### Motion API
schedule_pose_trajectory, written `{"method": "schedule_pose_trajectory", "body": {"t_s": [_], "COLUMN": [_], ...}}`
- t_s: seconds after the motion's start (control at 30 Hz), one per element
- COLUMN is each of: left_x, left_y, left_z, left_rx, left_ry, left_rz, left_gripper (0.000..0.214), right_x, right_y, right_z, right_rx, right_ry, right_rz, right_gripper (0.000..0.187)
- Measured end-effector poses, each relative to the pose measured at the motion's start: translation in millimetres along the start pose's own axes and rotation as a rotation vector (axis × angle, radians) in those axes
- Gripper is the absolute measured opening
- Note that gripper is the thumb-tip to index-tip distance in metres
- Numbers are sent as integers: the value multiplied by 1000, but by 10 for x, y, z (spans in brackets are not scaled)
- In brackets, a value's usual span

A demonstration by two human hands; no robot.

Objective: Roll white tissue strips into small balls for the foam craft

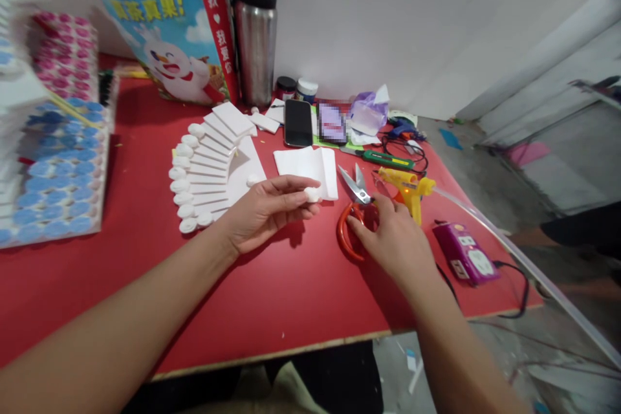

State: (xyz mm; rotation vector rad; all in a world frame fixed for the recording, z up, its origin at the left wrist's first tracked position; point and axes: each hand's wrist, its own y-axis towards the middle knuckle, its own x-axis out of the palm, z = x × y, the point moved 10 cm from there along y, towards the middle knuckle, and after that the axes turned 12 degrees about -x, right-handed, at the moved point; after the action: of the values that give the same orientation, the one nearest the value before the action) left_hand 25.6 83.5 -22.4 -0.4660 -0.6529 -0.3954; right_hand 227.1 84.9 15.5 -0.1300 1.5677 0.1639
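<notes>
Blue rolls: round, matte blue coiled pieces (63, 174) packed in rows, on the smooth red worktop (291, 304).
White fan: flat, straight-edged white pieces (206, 171) spread in an arc, with rounded white coils at their outer ends.
Flask: tall brushed-metal cylinder (257, 52) with a dark band, upright.
Left hand (269, 210): fingers nearly closed, pinching a small, soft-looking white coil (313, 194) above the worktop, near the scissors.
Scissors: pointed steel blades (358, 191), parted, with rounded red handles.
Right hand (398, 239): fingers curved over those handles; cannot tell whether gripping or merely touching.
Glue gun: yellow plastic body (400, 178) with a long translucent stick.
Socket box: glossy purple block (458, 255).
</notes>
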Motion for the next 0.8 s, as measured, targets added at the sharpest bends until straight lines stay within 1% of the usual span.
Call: {"method": "schedule_pose_trajectory", "body": {"t_s": [0.07, 0.1, 0.17, 0.2, 0.23, 0.27, 0.3, 0.33, 0.37, 0.47, 0.57, 0.63, 0.7, 0.77, 0.8], "left_x": [-24, -24, 33, 107, 191, 262, 287, 281, 250, 121, 65, 51, 31, 12, 6], "left_y": [-50, -92, -234, -316, -379, -422, -443, -455, -462, -461, -427, -392, -356, -327, -319], "left_z": [147, 247, 526, 649, 723, 755, 767, 772, 781, 806, 779, 750, 721, 688, 677], "left_rx": [104, 163, 354, 454, 524, 563, 562, 543, 516, 447, 436, 432, 418, 415, 426], "left_ry": [222, 373, 777, 995, 1206, 1388, 1537, 1650, 1734, 1881, 2012, 2106, 2197, 2266, 2285], "left_rz": [70, 116, 245, 295, 315, 309, 310, 312, 327, 396, 428, 452, 486, 509, 519], "left_gripper": [26, 30, 37, 35, 30, 22, 14, 11, 11, 13, 17, 20, 24, 26, 26], "right_x": [-26, -35, -46, -48, -46, -41, -35, -30, -25, -11, -69, -209, -414, -601, -657], "right_y": [15, 19, 19, 14, 8, 1, -5, -9, -12, -11, -10, -9, 5, 57, 107], "right_z": [-46, -69, -117, -137, -150, -157, -158, -157, -155, -138, -141, -200, -310, -441, -511], "right_rx": [-28, -48, -99, -122, -140, -151, -156, -159, -162, -163, -173, -202, -238, -268, -281], "right_ry": [-34, -63, -131, -161, -184, -199, -207, -211, -212, -196, -191, -214, -221, -179, -153], "right_rz": [9, 12, 20, 27, 34, 41, 48, 54, 60, 53, 47, 90, 169, 229, 233], "right_gripper": [59, 58, 55, 54, 53, 53, 53, 54, 54, 52, 49, 47, 45, 42, 42]}}
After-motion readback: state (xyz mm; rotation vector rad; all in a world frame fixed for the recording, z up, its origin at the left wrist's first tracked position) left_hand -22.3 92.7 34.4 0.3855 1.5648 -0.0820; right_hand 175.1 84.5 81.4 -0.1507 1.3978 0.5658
